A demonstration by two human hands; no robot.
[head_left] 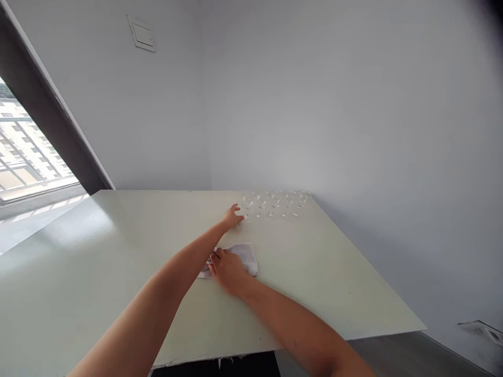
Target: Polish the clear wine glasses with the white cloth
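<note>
A row of several small clear stemmed glasses [275,201] stands at the far side of a pale table [98,262]. My left hand [232,216] reaches out toward the leftmost glass [248,203], fingers stretched and apart, just short of its base. Closer to me, my right hand [227,270] rests on a crumpled white cloth [245,255] lying on the table, with its fingers curled over the cloth's left part.
Grey walls meet in a corner behind the table. A window with a dark frame [35,104] is at the left. A switch plate [142,34] is high on the wall. The table's right edge drops to a grey floor [412,356].
</note>
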